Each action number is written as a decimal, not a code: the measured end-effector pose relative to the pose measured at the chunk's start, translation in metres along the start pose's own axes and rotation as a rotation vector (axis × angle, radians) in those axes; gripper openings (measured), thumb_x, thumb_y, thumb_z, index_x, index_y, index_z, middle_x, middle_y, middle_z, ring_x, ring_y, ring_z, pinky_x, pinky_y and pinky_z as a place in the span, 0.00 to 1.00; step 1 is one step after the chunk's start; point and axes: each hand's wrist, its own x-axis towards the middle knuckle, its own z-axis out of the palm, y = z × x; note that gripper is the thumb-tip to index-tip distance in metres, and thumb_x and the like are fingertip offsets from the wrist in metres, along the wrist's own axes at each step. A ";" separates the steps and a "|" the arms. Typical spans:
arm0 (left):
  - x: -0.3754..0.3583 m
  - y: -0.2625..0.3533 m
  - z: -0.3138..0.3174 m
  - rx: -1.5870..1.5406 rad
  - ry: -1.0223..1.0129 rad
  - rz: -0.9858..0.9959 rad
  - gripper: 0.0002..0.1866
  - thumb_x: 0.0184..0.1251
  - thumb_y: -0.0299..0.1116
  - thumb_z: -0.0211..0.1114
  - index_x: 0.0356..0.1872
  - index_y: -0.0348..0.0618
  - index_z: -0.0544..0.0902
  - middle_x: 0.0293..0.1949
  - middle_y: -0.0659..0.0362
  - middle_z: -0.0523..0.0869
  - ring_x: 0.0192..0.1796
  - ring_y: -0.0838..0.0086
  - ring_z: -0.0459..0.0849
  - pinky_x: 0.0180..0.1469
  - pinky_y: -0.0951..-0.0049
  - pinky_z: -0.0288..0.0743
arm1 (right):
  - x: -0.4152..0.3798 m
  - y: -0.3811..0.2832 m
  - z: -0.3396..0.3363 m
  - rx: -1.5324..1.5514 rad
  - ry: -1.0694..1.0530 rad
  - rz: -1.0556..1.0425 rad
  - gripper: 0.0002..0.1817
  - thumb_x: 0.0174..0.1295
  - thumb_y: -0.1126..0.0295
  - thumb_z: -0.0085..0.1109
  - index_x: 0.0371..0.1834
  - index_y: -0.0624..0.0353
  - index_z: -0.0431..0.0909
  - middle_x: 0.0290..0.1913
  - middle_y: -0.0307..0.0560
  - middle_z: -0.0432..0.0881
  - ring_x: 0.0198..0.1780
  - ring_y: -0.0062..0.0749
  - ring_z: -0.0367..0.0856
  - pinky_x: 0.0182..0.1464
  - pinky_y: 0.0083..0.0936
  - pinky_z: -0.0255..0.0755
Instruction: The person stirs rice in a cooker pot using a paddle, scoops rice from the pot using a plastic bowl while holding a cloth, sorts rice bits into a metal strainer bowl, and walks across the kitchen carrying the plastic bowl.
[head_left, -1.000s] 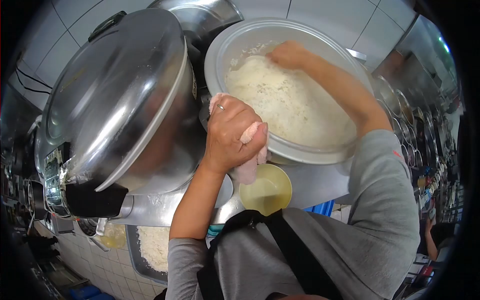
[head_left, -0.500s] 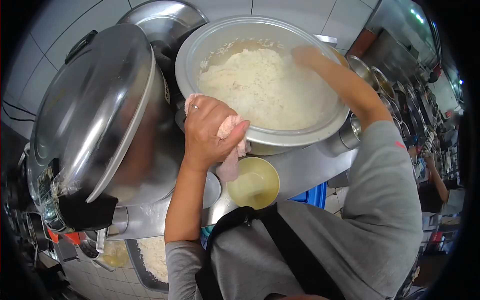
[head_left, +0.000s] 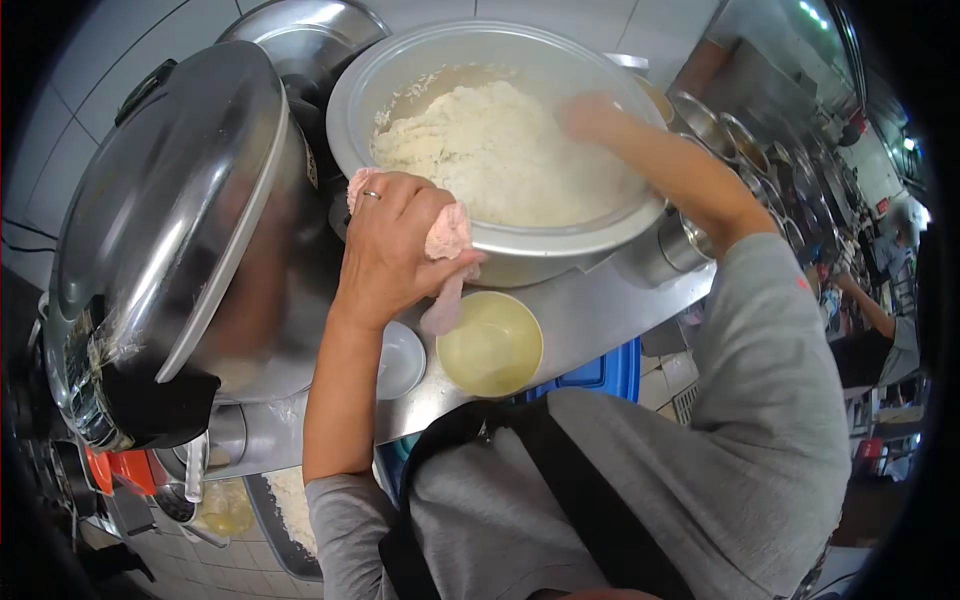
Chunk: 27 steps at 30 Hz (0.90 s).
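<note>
A big metal pot (head_left: 350,90) full of steaming white rice (head_left: 480,150) stands in front of me, some grains clinging to its inner wall. My left hand (head_left: 390,225), wearing a ring, is closed around a pink cloth (head_left: 448,232) at the pot's near-left rim. One end of the cloth dangles over a pale yellow bowl (head_left: 490,345). Inside the pot, at the right side of the rice, my right hand (head_left: 592,118) is smeared by motion and steam, and I cannot tell what its fingers hold.
At left a large rice cooker (head_left: 165,220) has a shiny lid, tilted. A small white bowl (head_left: 400,362) sits beside the yellow one on the steel counter (head_left: 590,315). Below are a blue container (head_left: 610,375) and a tray of rice (head_left: 262,520). Another person (head_left: 890,320) is at far right.
The whole view has shifted slightly, so the pot and bowls appear further left. My left hand keeps its hold on the cloth; my right hand stays over the rice, blurred.
</note>
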 end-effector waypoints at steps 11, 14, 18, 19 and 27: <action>0.010 0.090 0.064 -0.001 0.100 0.045 0.23 0.42 0.43 0.75 0.37 0.43 0.79 0.39 0.55 0.77 0.46 0.60 0.76 0.50 0.61 0.69 | -0.039 0.029 -0.109 -0.173 0.012 0.146 0.09 0.51 0.73 0.55 0.30 0.61 0.85 0.36 0.53 0.86 0.40 0.47 0.85 0.37 0.40 0.78; 0.003 0.070 0.028 0.088 0.131 0.038 0.24 0.40 0.41 0.76 0.39 0.42 0.79 0.40 0.55 0.78 0.47 0.59 0.76 0.49 0.61 0.70 | -0.026 0.035 -0.083 -0.228 0.112 0.106 0.08 0.53 0.73 0.54 0.29 0.58 0.85 0.34 0.51 0.86 0.38 0.45 0.86 0.35 0.39 0.79; -0.001 0.021 0.003 0.045 -0.013 -0.014 0.25 0.37 0.40 0.77 0.40 0.44 0.80 0.40 0.56 0.78 0.46 0.59 0.77 0.48 0.60 0.71 | 0.007 0.023 -0.005 -0.036 0.006 0.102 0.09 0.54 0.72 0.53 0.30 0.60 0.85 0.35 0.52 0.85 0.41 0.48 0.85 0.39 0.41 0.78; -0.002 0.018 0.005 0.058 -0.005 -0.020 0.25 0.37 0.40 0.77 0.40 0.44 0.80 0.40 0.56 0.78 0.46 0.59 0.77 0.48 0.60 0.71 | 0.018 0.018 0.019 0.037 0.114 0.090 0.10 0.55 0.72 0.52 0.32 0.60 0.84 0.37 0.53 0.85 0.42 0.49 0.85 0.41 0.43 0.78; 0.004 0.075 0.061 0.158 0.047 0.009 0.16 0.48 0.34 0.66 0.40 0.42 0.79 0.39 0.55 0.78 0.44 0.62 0.78 0.47 0.62 0.71 | -0.023 -0.002 -0.093 0.166 -0.035 -0.022 0.11 0.55 0.73 0.51 0.36 0.62 0.84 0.41 0.56 0.85 0.45 0.51 0.84 0.43 0.46 0.77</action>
